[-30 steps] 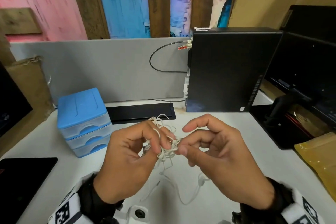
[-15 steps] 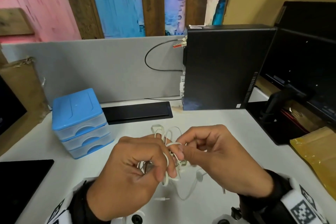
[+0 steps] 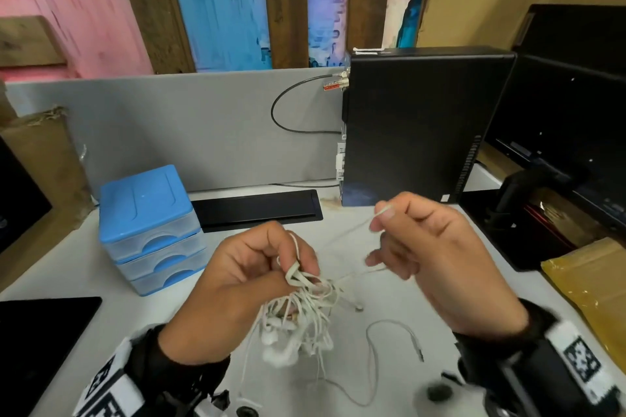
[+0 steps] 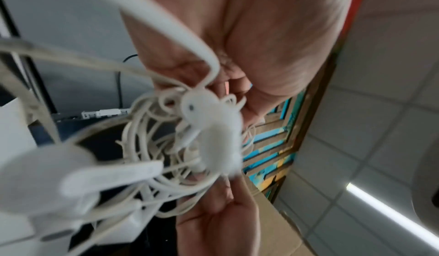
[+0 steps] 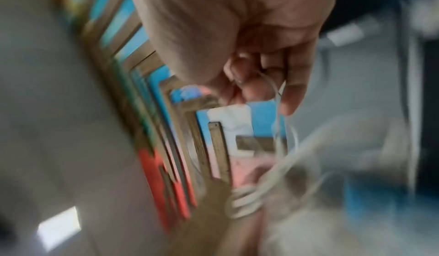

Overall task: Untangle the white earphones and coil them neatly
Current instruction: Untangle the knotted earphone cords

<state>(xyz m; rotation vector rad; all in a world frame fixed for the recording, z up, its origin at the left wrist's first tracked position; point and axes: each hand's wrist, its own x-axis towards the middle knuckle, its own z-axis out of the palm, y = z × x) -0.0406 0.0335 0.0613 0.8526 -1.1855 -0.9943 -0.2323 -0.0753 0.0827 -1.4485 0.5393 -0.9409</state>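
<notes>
Two hands, left grip (image 3: 247, 281) clutching tangled white earphones (image 3: 301, 318), right grip (image 3: 430, 254) pinching one strand

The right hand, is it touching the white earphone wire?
Touching. In the head view the right hand pinches a strand of the white earphone wire between thumb and fingertip; the strand runs back to the tangle gripped by the left hand.

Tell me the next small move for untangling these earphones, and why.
Probably keep drawing the strand pinched by the right hand up and away, easing it out. The left hand grips the knotted bundle, the strand runs taut between them, and the plug end already lies loose on the desk.
</notes>
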